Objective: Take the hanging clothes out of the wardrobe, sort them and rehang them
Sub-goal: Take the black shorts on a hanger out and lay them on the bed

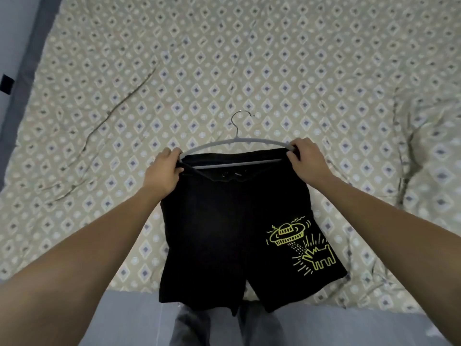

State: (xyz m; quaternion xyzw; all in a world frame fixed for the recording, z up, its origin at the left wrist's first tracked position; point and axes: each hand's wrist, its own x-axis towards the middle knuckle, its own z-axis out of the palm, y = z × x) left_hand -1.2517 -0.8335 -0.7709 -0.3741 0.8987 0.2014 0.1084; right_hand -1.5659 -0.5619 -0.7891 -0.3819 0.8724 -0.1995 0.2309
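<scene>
The left hand has its fingers curled over the left end of a pale grey plastic hanger with a thin metal hook, pinching the hanger and the waistband of a pair of black fabric shorts with a yellow-green line drawing on one leg together. The right hand is clamped the same way on the hanger's right end, thumb under and fingers wrapped over the arm and the cloth.

The shorts hang between the two hands, their waistband drawn over the hanger's lower bar, so the hanger's curved top and hook stand clear above the cloth. The legs fall toward the person, the right leg bearing the drawing of a saucer and a dog-like figure. The hem reaches past the near edge of the bed, which is covered by a beige quilt printed with blue-grey diamonds. The hands and hanger are over the quilt; whether the shorts rest on it cannot be told. Below the hem, grey trouser legs show against the grey floor.
</scene>
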